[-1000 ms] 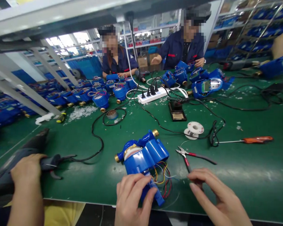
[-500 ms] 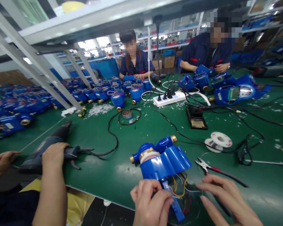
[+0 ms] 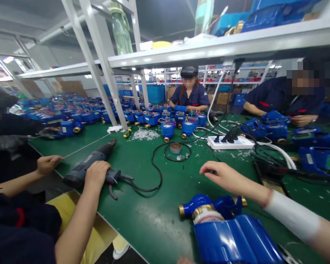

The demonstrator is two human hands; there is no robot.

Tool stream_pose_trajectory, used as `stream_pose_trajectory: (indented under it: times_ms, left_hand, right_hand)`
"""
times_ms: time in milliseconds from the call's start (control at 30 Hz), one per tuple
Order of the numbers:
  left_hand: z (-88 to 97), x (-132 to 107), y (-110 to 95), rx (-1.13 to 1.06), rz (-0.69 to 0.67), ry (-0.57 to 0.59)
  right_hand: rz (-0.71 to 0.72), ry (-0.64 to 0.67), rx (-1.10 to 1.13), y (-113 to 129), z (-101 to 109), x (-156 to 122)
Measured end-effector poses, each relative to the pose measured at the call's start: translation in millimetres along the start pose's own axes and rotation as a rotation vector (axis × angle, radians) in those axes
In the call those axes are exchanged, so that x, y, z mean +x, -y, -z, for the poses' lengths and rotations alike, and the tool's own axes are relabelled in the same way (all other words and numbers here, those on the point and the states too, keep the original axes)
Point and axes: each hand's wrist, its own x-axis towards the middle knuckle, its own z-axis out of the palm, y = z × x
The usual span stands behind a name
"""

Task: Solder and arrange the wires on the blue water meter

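The right hand (image 3: 222,176) is extended forward over the green tabletop (image 3: 143,216), fingers loosely spread and slightly curled, palm down, grasping nothing; a white sleeve (image 3: 291,216) covers the forearm behind it. It hovers above the bare surface, nearest the black cable (image 3: 157,172) and the small solder tin (image 3: 175,148), touching neither. The left hand is almost wholly out of view; only a sliver shows at the bottom edge, so its state cannot be told. The blue water meter (image 3: 231,234) lies on the tabletop just in front of the person, beneath the right forearm, brass ends sideways and housing toward the camera, which judged from its position keeps it within close reach. To the left, a co-worker's hand (image 3: 97,174) grips a dark power screwdriver (image 3: 85,169) resting flat on the tabletop. A white power strip (image 3: 231,143) lies beyond, with plugs inserted.
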Motion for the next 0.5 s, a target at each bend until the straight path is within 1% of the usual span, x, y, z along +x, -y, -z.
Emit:
stream_pose_trajectory:
  times_ms: [33, 67, 100, 133, 167, 200, 233, 267, 300, 400, 467, 500]
  left_hand:
    - [4.1, 4.0, 17.3, 0.013, 0.005, -0.008]
    - [6.9, 5.8, 30.0, 0.023, 0.011, -0.015]
    - [8.0, 5.5, 38.0, 0.028, 0.018, -0.021]
    - [7.1, 3.2, 41.1, 0.029, 0.025, -0.026]
    - [3.8, -1.5, 39.1, 0.025, 0.033, -0.03]
    - [-2.1, -8.9, 32.2, 0.015, 0.043, -0.031]
    - [-10.6, -19.4, 20.3, 0.001, 0.049, -0.025]
    - [-21.2, -33.1, 3.7, -0.021, 0.057, -0.014]
    - [-32.9, -49.8, -17.2, -0.045, 0.061, 0.008]
    - [-63.5, -110.4, -95.1, -0.139, 0.05, 0.109]
    - [-73.1, -148.9, -145.2, -0.193, 0.028, 0.169]
    - [-74.9, -164.6, -165.4, -0.215, 0.013, 0.192]
  right_hand:
    - [0.031, 0.055, -0.03, -4.9, -10.6, 22.8]
    - [0.069, 0.114, -0.062, -9.3, -21.9, 42.3]
    - [0.107, 0.164, -0.101, -13.1, -32.7, 58.4]
    - [0.141, 0.213, -0.141, -16.1, -42.0, 71.2]
    - [0.169, 0.261, -0.182, -18.2, -49.4, 81.1]
    - [0.189, 0.304, -0.221, -19.6, -54.8, 88.4]
    - [0.201, 0.346, -0.257, -20.4, -58.4, 93.5]
    - [0.206, 0.385, -0.287, -20.9, -60.6, 96.9]
    - [0.205, 0.418, -0.312, -21.6, -61.9, 99.0]
    - [0.185, 0.503, -0.339, -25.8, -63.1, 100.7]
    - [0.171, 0.542, -0.334, -28.9, -60.4, 99.5]
    - [0.165, 0.547, -0.327, -29.5, -56.9, 98.6]
